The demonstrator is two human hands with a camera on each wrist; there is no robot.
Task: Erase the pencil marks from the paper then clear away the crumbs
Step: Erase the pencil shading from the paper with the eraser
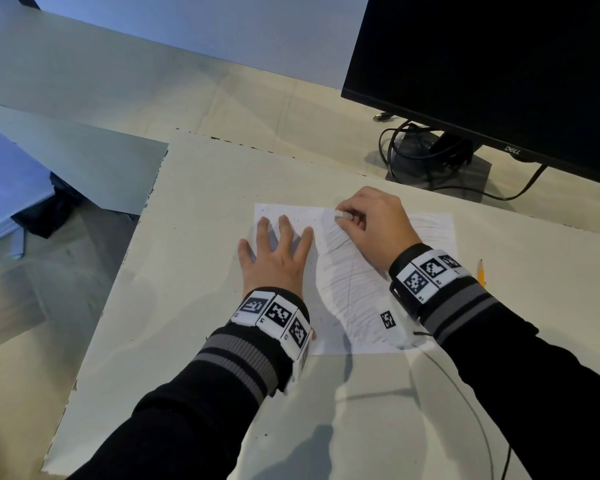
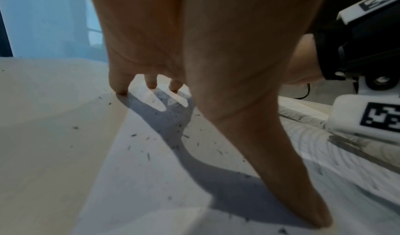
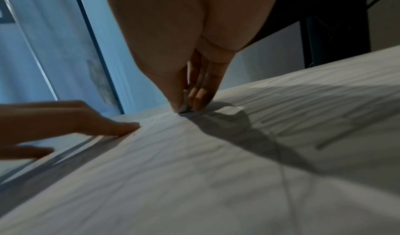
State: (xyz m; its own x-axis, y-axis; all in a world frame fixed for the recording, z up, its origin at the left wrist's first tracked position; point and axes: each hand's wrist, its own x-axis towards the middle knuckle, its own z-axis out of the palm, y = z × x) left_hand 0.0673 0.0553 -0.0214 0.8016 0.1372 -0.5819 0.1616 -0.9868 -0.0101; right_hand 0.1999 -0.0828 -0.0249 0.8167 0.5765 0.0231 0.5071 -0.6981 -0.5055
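bare table [image 1: 201, 209] left, monitor [image 1: 499, 64] behind

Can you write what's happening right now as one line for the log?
left hand flat, holds paper | right hand pinches eraser at top edge | pencil marks remain | crumbs uncleared

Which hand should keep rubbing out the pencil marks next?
Right. The right hand already pinches the eraser on the shaded paper; the left hand lies flat, steadying it.
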